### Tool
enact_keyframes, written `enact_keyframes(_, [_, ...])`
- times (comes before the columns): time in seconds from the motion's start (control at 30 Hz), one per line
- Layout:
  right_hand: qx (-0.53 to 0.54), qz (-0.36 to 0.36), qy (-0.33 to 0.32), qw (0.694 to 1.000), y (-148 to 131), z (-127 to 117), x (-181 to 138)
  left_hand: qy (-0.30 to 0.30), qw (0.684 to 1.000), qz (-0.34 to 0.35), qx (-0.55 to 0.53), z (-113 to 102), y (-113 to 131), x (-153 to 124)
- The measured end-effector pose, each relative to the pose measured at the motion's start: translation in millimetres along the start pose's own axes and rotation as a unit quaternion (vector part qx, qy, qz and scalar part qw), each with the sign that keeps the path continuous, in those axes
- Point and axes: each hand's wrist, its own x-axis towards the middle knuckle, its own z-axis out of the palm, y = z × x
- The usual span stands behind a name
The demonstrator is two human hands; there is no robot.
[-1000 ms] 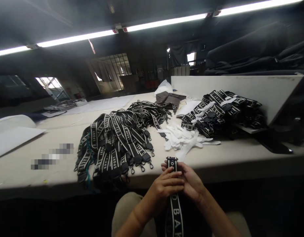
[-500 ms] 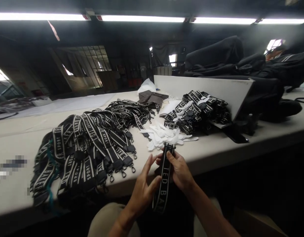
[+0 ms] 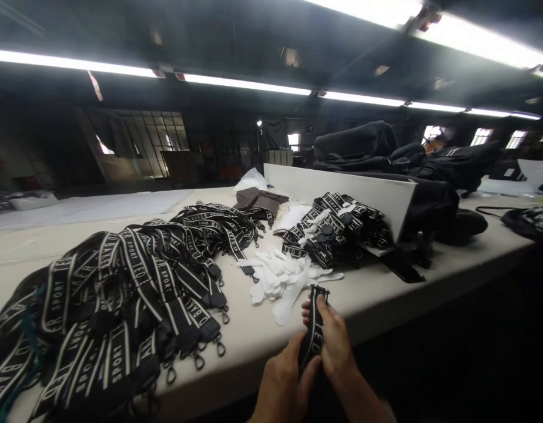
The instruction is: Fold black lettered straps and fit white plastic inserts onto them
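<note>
Down low, clamped a black lettered strap [image 3: 314,329] between both hands: right hand [image 3: 338,352] wrapped along its right side, left hand [image 3: 281,388] pressed to it from the lower left. Held its top end upright just before the table [image 3: 386,299] edge, near white cut pieces [image 3: 278,279]. Had a large heap of matching straps [image 3: 121,294] to the left on the table.

Strap heap [image 3: 134,288]; white tabs [image 3: 278,276]; board [image 3: 342,191]; table [image 3: 386,294]
</note>
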Motion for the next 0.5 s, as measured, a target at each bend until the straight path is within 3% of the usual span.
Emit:
enact_keyframes(0.1, [-0.002,-0.017,0.010,1.000,1,2,1,-0.009,1.000,-0.009,-0.024,-9,8,12])
enact_keyframes(0.23, [-0.008,-0.115,0.034,0.993,8,8,1,-0.011,0.987,-0.026,-0.159,1,9,19])
enact_keyframes(0.3, [-0.035,-0.126,0.019,0.991,12,8,6,0.011,0.980,-0.032,-0.198,4,5,18])
enact_keyframes(0.4, [-0.152,-0.093,-0.114,0.977,10,3,25,0.053,0.965,-0.103,-0.234,-15,-6,22])
enact_keyframes(0.43, [-0.214,-0.107,-0.166,0.957,7,1,35,0.071,0.956,-0.134,-0.250,-28,-11,26])
enact_keyframes(0.5, [-0.357,-0.185,-0.246,0.882,-1,-3,57,0.123,0.932,-0.170,-0.296,-60,-22,34])
